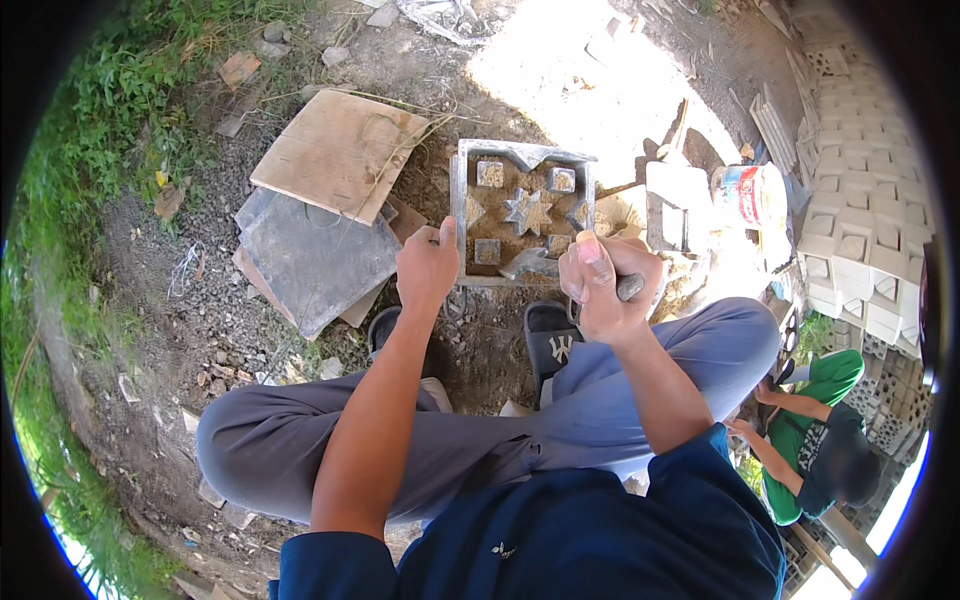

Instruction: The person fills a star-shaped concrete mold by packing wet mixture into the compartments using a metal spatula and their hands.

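On the ground before me lies a square metal block mould [461, 190] with a star and several small square pieces inside, and sandy mix between them. My left hand [429, 264] is closed at the mould's left rim, its fingers curled against the edge. In a closed fist, thumb up, my right hand [612, 284] holds a trowel [530, 263]. The trowel's blade reaches over the mould's near edge, and its handle end pokes out of the fist. Part of the handle is hidden by my fingers.
Left of the mould lie a plywood board [335, 150] and dark flat boards [320, 262]. A white bucket [750, 197] and a pale frame-like piece [672, 205] stand to the right. Pale patterned blocks [860, 170] are stacked far right; another person [815, 445] sits lower right.
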Available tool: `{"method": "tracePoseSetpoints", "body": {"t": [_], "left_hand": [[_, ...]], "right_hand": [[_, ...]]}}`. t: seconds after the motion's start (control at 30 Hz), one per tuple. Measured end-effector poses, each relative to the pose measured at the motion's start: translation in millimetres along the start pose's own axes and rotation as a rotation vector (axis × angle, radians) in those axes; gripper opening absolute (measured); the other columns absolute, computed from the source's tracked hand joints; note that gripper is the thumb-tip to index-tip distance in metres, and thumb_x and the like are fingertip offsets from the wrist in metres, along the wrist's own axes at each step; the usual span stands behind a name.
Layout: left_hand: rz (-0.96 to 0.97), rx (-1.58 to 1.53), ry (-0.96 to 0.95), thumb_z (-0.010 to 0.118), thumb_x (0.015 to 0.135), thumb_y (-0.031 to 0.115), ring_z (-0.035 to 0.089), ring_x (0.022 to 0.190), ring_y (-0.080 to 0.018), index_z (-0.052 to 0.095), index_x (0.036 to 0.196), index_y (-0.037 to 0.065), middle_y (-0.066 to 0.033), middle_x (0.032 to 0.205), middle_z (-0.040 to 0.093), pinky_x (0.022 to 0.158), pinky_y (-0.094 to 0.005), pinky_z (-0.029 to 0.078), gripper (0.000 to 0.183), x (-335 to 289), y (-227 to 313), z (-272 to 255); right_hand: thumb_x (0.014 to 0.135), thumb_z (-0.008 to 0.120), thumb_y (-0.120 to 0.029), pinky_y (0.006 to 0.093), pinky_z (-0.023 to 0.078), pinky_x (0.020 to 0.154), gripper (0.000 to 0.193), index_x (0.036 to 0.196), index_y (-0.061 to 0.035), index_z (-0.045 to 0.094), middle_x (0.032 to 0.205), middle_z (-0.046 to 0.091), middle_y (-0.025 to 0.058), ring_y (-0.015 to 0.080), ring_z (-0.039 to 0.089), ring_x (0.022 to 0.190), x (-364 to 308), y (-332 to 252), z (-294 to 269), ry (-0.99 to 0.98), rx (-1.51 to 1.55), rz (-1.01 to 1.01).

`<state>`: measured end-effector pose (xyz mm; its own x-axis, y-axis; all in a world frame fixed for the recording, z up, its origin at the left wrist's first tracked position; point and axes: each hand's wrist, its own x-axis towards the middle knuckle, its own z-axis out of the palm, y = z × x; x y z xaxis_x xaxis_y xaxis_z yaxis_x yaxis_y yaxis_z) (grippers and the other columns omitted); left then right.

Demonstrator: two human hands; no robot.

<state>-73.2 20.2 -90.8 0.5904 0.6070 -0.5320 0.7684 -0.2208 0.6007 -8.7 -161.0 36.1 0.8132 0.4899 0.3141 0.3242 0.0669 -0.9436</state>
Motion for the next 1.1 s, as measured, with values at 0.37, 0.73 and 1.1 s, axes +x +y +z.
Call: {"method": "tracePoseSetpoints", "body": {"t": [0.37,0.73,1.1], "left_hand": [[0.039,-0.029,0.013,0.056,0.094,0.052,0.068,0.094,-0.0411,0.072,0.098,0.003,-0.0223,0.092,0.072,0.082,-0.0470,0.052,0.051,-4,5,-2],[-0.040,-0.014,-0.048,0.054,0.095,0.053,0.067,0.097,-0.0421,0.072,0.100,0.005,-0.0225,0.094,0.071,0.085,-0.0479,0.051,0.052,1,-3,-5],[0.195,-0.075,0.128,0.060,0.094,0.035,0.067,0.088,-0.0425,0.071,0.090,0.002,-0.0230,0.085,0.069,0.076,-0.0490,0.051,0.035,4,-16,7]], "right_hand": [[0.096,0.055,-0.010,0.0278,0.027,0.039,0.043,0.056,-0.0009,0.042,0.048,0.043,0.0022,0.0114,0.037,0.039,-3,-16,-5,0.032,0.102,-0.096],[0.097,0.053,-0.009,0.0272,0.028,0.039,0.042,0.057,-0.0002,0.043,0.049,0.044,0.0035,0.0119,0.039,0.039,1,-8,-2,-0.028,0.037,-0.093],[0.097,0.061,-0.021,0.0268,0.030,0.041,0.031,0.077,-0.0002,0.048,0.052,0.047,0.0042,0.0129,0.040,0.042,12,-5,-16,-0.094,0.246,-0.127]]}}
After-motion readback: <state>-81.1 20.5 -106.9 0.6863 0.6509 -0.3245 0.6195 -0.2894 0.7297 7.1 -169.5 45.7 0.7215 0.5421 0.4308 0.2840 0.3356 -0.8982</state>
